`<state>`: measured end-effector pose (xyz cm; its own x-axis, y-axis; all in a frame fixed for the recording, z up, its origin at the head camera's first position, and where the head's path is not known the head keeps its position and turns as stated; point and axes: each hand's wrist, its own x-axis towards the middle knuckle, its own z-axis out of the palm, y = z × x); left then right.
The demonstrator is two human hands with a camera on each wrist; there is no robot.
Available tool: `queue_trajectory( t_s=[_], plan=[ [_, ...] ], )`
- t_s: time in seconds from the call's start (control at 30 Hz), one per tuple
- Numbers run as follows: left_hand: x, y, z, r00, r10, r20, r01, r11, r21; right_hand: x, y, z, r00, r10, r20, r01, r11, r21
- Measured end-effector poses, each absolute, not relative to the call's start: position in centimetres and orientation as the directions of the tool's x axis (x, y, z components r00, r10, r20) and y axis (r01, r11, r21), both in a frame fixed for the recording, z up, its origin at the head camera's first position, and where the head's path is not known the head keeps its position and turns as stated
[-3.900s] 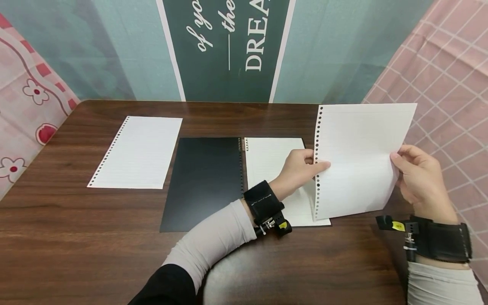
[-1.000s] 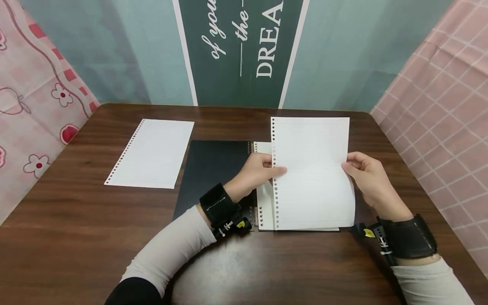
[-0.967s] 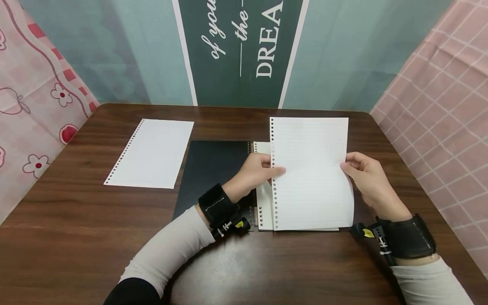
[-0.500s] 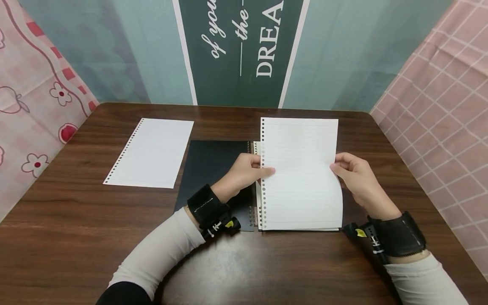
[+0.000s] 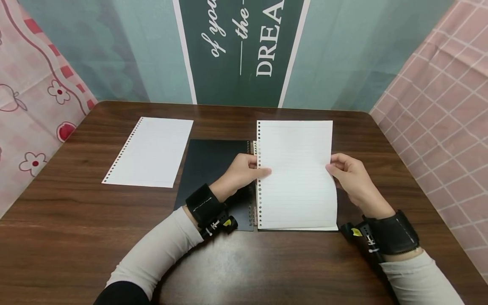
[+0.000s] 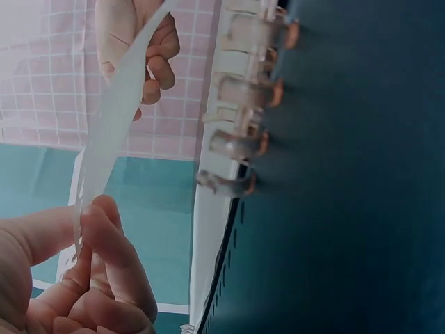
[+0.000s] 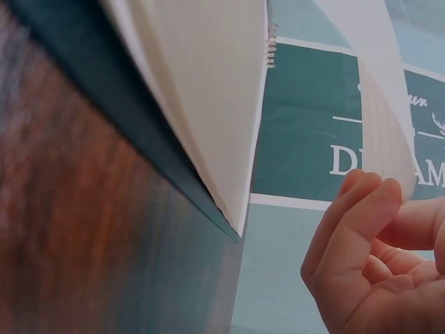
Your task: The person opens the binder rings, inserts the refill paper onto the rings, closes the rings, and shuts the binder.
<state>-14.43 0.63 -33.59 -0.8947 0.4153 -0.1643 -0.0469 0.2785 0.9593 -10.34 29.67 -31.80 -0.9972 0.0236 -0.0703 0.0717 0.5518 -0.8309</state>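
Note:
A lined loose-leaf sheet point(image 5: 295, 190) with punched holes down its left edge is held above the right side of an opened black ring binder point(image 5: 213, 169). My left hand point(image 5: 240, 173) pinches the sheet's holed edge between thumb and fingers. At the opposite edge my right hand point(image 5: 350, 176) pinches the paper, which bows slightly there. In the left wrist view the binder rings point(image 6: 243, 90) stand apart from the raised sheet point(image 6: 115, 118). A stack of pages point(image 7: 208, 90) lies in the binder under the sheet, seen in the right wrist view; from the head most of it is hidden.
Another punched sheet point(image 5: 148, 152) lies flat on the brown wooden table point(image 5: 95, 237), left of the binder. A teal backdrop with lettering point(image 5: 236, 51) rises behind the table, with patterned pink cloth point(image 5: 42, 106) at the left and pink checked cloth point(image 5: 438, 127) at the right.
Both hands have carried the sheet left from beyond the binder's right side to over its page stack, its holed edge now close to the rings. The grip at both edges is kept.

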Motion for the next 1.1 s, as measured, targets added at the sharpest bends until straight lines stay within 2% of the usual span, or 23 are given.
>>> queue_trajectory(
  t_s=[0.5,1.1],
  plan=[
    [-14.76,0.89,-33.85,-0.9,0.399,-0.178,-0.051,0.308,0.95,-10.96,30.18,-31.93,-0.989,0.018,-0.146,0.131,0.559,-0.819],
    [-15.24,0.74,-34.11,-0.875,0.437,-0.211,-0.049,0.354,0.934,-11.23,30.45,-31.97,-0.977,-0.026,-0.212,0.158,0.585,-0.796]
  ],
)
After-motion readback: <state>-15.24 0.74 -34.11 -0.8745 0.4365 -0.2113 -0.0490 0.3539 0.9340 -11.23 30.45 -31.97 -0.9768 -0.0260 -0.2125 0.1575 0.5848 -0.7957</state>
